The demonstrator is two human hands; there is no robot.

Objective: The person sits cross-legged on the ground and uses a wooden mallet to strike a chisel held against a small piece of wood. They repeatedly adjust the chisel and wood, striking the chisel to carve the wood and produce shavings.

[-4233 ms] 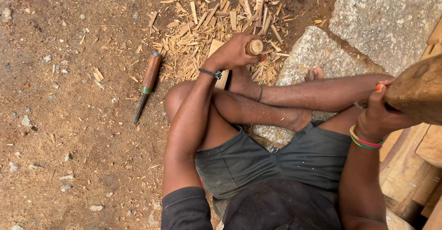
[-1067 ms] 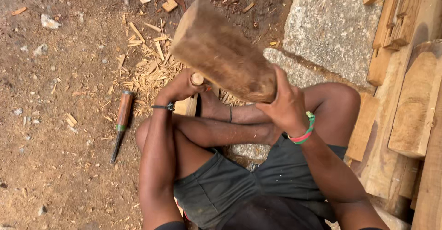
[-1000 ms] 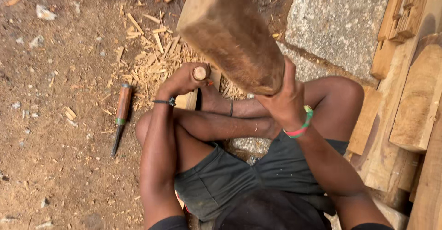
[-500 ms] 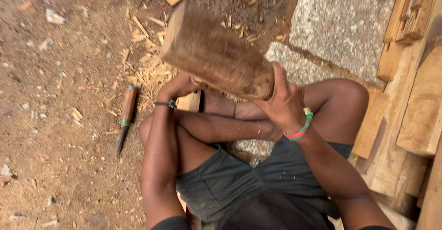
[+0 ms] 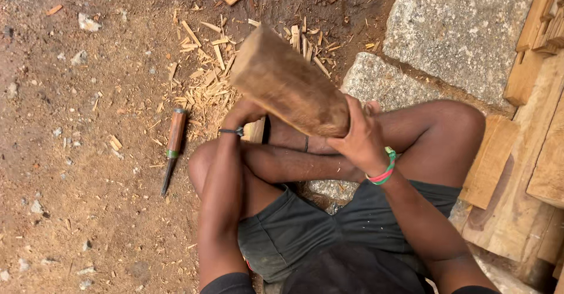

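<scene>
Mallet (image 5: 289, 88) has swung lower since the earlier frame, right hand (image 5: 359, 141) clenched round its end, left hand (image 5: 244, 113) gripping something hidden under it, chisel (image 5: 172, 147) lying apart.

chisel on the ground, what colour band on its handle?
Green band on the brown-handled chisel, seen in the head view.

No packages, labels, signs or screens show anywhere in this view of the ground.

wooden mallet (image 5: 288, 88) in hands, wood chips (image 5: 202, 88)
</scene>
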